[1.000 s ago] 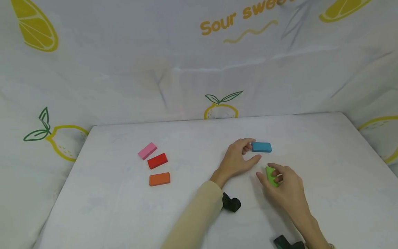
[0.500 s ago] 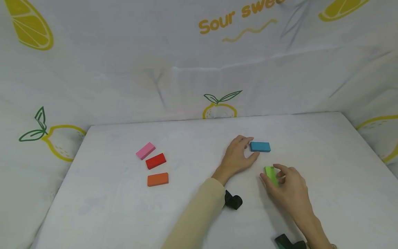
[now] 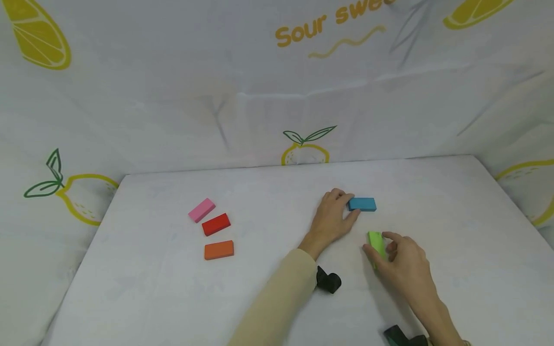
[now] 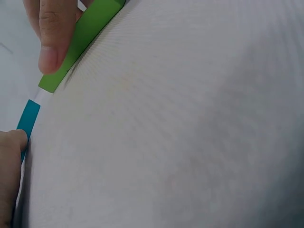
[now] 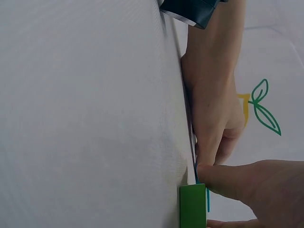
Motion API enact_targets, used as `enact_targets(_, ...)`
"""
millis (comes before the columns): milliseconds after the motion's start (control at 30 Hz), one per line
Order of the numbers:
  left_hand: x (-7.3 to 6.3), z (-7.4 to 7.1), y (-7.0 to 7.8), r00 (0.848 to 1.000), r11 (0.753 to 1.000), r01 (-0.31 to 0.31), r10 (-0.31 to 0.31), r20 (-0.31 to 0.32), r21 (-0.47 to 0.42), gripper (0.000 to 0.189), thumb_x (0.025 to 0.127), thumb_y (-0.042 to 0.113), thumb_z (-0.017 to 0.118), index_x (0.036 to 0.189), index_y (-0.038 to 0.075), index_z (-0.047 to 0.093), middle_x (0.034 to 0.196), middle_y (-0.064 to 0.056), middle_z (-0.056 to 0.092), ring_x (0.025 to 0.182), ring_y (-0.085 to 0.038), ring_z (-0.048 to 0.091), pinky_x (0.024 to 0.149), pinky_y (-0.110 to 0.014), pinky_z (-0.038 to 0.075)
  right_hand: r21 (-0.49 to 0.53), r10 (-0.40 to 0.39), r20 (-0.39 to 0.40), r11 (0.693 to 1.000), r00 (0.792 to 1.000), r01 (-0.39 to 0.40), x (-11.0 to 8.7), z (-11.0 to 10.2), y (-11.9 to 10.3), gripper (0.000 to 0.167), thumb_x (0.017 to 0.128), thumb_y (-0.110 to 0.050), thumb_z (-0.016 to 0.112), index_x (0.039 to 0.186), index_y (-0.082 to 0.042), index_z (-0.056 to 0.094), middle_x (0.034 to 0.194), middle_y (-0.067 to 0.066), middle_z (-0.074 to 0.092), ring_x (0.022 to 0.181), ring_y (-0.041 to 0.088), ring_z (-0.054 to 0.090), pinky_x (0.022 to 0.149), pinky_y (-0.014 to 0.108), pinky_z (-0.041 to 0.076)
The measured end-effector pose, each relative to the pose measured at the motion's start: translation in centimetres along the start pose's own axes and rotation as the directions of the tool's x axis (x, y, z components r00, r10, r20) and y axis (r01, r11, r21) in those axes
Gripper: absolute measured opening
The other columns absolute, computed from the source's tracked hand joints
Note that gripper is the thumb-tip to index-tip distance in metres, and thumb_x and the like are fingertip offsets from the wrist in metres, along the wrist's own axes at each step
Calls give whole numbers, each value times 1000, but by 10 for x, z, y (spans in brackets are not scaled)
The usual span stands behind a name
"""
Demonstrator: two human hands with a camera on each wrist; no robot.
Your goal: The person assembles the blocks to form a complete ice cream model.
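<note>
In the head view a blue block lies flat at the back right of the white table. My left hand holds its left end, thumb on the near side and fingers on the far side. A light green block lies nearer, pointing away from me. My right hand pinches it, with the thumb on its left and curled fingers on its right. The left wrist view shows that thumb against the green block and the other thumb on the blue block. Part of the green block is behind the right hand.
At the left of the table lie a pink block, a red block and an orange block, apart from one another. A white cloth with lemon prints hangs behind the table. Black camera mounts sit at the wrists.
My right hand has shifted slightly right, so more of the green block shows. My left thumb and fingers have closed in on the blue block. The blocks at the left have stayed put.
</note>
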State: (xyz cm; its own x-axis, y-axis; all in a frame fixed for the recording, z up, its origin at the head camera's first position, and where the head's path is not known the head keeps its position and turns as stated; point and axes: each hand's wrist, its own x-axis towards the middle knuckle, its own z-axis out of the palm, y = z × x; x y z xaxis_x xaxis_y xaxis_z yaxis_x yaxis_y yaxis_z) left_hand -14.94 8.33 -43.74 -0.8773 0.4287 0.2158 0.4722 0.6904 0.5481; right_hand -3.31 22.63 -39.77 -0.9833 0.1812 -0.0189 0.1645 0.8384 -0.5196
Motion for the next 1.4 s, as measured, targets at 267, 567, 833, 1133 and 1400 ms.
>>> enact_targets(267,-1,-1,3,1000,998,12,-12,-4,-55,43,98,31,64,137,11,63,129,-3,64,118,-16,59,104,-22,47,9,25,49,1000,998,-26,-1,-2,2,64,92,-38,73,127,14,61,83,15,66,71,20,55,53,25,40)
enact_targets(567,-1,0,1,1000,1000,-14,14,-20,-20,39,99,32,67,133,13,66,124,-1,65,115,-14,59,101,-19,47,33,10,-3,999,1000,-10,-2,0,2,56,90,-34,75,122,11,65,77,11,66,66,17,53,50,24,38)
enact_targets(833,-4,-3,0,999,999,-36,35,-24,-36,37,100,31,66,132,13,66,125,-1,64,115,-14,59,102,-20,47,51,-36,-89,998,995,41,-3,2,0,49,85,-28,81,116,9,70,72,7,66,62,14,52,51,22,38)
enact_targets(1133,-16,-8,-10,998,993,-58,54,-34,-107,37,99,31,66,132,13,66,124,0,65,117,-13,60,105,-20,47,112,-58,-128,991,990,72,-4,7,-10,46,84,-27,83,115,5,73,72,7,68,61,4,60,54,18,45)
enact_targets(1400,-32,-24,-25,995,985,-89,81,-59,-147,37,98,29,69,130,10,67,121,-1,65,101,-9,60,90,-15,48,138,-87,-106,985,991,101,-8,13,-23,44,83,-27,83,113,4,74,68,3,65,58,2,51,53,19,43)
